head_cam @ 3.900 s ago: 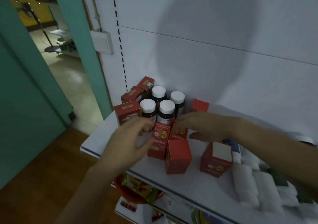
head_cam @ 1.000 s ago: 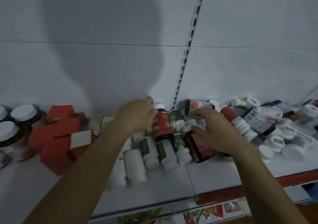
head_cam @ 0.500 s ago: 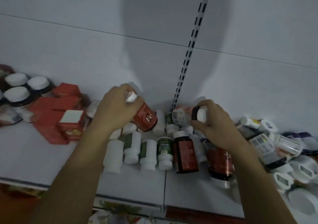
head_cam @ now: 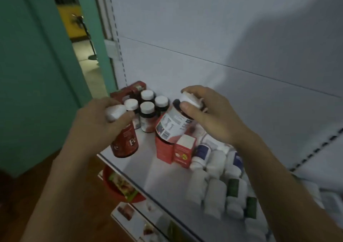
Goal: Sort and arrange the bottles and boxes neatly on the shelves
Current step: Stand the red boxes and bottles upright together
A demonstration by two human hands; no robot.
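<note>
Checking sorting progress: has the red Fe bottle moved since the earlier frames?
Yes. The left hand carried the Fe bottle leftward, from right of the red boxes to beside the standing dark bottles.

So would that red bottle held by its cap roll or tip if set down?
Laid flat it would probably roll: the red bottle is round. Upright it looks squat, so likely steady. The left hand holds it by the cap, suggesting lightness.

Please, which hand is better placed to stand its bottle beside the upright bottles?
Likely left hand: its Fe bottle hangs by bare shelf beside the upright bottles; right hand holds a labelled bottle over red boxes.
</note>
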